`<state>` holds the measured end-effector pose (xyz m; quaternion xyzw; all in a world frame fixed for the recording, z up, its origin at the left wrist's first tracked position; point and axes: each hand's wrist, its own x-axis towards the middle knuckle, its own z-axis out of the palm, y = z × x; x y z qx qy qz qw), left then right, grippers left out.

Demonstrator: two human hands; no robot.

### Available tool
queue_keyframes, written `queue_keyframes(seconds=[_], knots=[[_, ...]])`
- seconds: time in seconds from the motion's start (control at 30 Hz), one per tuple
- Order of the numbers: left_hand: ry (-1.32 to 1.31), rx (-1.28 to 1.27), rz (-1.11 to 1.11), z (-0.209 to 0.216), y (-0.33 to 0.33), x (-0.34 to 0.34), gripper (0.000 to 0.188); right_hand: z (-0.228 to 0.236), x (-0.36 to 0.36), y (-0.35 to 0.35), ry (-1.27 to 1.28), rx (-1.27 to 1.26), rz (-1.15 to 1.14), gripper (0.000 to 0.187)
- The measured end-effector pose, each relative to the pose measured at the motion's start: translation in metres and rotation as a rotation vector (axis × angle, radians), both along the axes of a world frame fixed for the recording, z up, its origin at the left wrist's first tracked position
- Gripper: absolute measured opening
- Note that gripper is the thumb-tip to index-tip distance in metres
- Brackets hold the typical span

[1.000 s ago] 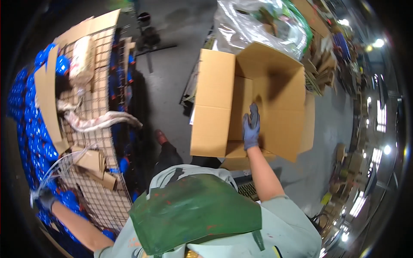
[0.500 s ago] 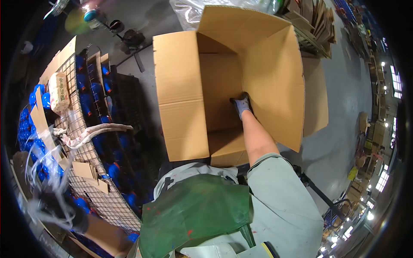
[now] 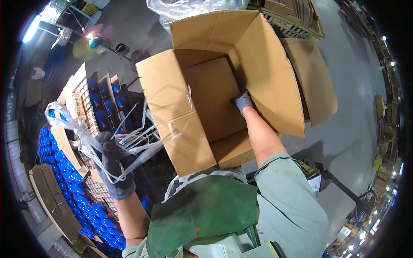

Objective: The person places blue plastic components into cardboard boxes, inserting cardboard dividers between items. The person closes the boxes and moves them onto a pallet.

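Note:
A big cardboard box (image 3: pixel 157 73) stands in front of me, open toward me with its flaps spread. My right hand (image 3: pixel 243 102), in a grey glove, reaches inside it. The thumb stands apart from the fingers, which rest by the edge of a cardboard panel (image 3: pixel 213 96) at the bottom, close to the right wall. On the left, my left hand (image 3: pixel 115 172), in a darker grey glove, is closed on a bunch of clear plastic strips (image 3: pixel 79 129). Their loose ends hang across the box's left flap.
Left of me, a wire-mesh cage (image 3: pixel 98 195) holds rows of blue bottles (image 3: pixel 71 172), with flat cardboard (image 3: pixel 49 198) beside it. Clear plastic film (image 3: pixel 193 10) and a crate of cardboard pieces (image 3: pixel 292 26) lie beyond the box. A fan (image 3: pixel 94 43) stands far left.
My left hand has swung up and toward the box, bringing the plastic strips over its left flap. The box has shifted left and tilted in view; my right hand stays inside.

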<state>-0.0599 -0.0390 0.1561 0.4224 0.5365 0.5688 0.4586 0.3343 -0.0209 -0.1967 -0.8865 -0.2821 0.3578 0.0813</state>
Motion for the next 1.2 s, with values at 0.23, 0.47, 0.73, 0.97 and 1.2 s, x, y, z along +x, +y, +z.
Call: queue_keyframes(seconds=[0.23, 0.47, 0.73, 0.97, 1.2], knots=[[-0.256, 0.140, -0.344, 0.000, 0.042, -0.014, 0.047, 0.141, -0.046, 0.009, 0.034, 0.248, 0.579, 0.053], [0.238, 0.574, -0.430, 0.042, 0.063, 0.057, 0.044, 0.307, -0.055, -0.053, -0.508, 0.611, 0.431, 0.028], [1.493, 0.236, -1.391, -0.111, 0.046, 0.160, 0.047, 0.382, -0.038, -0.113, -0.614, 1.162, 0.404, 0.032], [0.785, 0.136, -0.848, -0.071, 0.016, 0.073, 0.036, 0.354, -0.048, -0.120, 0.260, 1.249, -0.235, 0.029], [1.218, -0.191, -0.717, -0.138, -0.020, 0.056, 0.092, 0.261, -0.032, -0.051, -0.365, 0.707, 0.574, 0.051]])
